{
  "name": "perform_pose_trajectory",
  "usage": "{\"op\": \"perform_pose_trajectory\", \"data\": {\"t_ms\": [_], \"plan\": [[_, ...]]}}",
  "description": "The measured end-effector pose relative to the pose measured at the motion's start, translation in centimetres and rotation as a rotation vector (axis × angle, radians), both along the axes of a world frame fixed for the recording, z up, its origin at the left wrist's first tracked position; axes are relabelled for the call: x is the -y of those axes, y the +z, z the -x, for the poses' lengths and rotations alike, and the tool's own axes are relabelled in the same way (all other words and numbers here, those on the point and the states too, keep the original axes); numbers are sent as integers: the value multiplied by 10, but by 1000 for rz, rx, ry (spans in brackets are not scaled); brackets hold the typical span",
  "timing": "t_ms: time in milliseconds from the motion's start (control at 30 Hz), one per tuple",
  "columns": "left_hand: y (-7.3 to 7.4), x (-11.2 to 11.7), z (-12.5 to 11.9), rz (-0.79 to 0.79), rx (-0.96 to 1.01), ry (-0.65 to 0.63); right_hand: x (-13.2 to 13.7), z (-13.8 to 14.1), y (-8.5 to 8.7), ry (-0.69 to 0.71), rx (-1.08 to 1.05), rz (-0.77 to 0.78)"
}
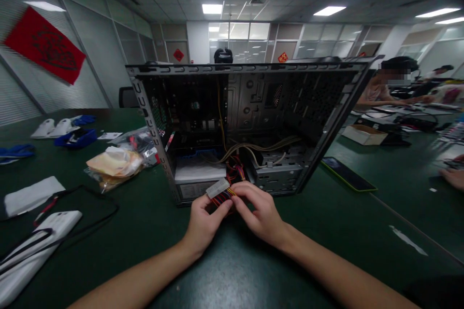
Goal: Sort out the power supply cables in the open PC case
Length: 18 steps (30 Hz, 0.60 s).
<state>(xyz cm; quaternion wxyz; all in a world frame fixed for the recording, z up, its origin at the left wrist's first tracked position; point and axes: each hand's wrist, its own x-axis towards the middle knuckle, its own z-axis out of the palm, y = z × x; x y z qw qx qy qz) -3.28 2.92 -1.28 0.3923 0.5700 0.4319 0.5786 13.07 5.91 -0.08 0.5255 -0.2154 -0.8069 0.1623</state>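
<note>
An open black computer case (250, 120) stands upright on the green table, its inside facing me. A bundle of red, yellow and black wires (232, 174) runs out of it to a white multi-pin power connector (217, 187). My left hand (205, 219) pinches the connector from below, fingers closed on it. My right hand (259, 210) grips the wires just behind the connector, fingers closed. Both hands are in front of the case's lower edge.
Plastic bags with parts (116, 161) lie left of the case, with white cloths (31, 195), a black cable (90, 203) and blue gloves (76, 137). A phone (348, 174) lies to the right. Another person (391, 84) sits at the far right; someone's hand (453, 176) rests there.
</note>
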Motion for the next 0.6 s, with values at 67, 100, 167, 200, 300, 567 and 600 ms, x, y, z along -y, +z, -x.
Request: {"op": "perform_pose_trajectory", "data": {"t_ms": [67, 100, 167, 200, 300, 567, 600], "plan": [[0, 4, 0, -39, -22, -2, 3, -2, 1, 27, 17, -44], [-1, 6, 0, -63, -39, -12, 4, -3, 1, 49, 21, -62], [-4, 8, 0, -87, -45, -52, 8, -3, 3, 109, 27, -105], [-7, 8, 0, -81, -21, -86, 10, -3, 4, 134, 31, -133], [-12, 3, 0, -9, 115, -230, 14, -1, 5, 161, 90, -224], [-9, -2, 0, 85, 155, -430, 9, 0, -3, 105, 148, -247], [-10, -2, 1, 86, 139, -417, 8, 0, -3, 91, 168, -250]]}}
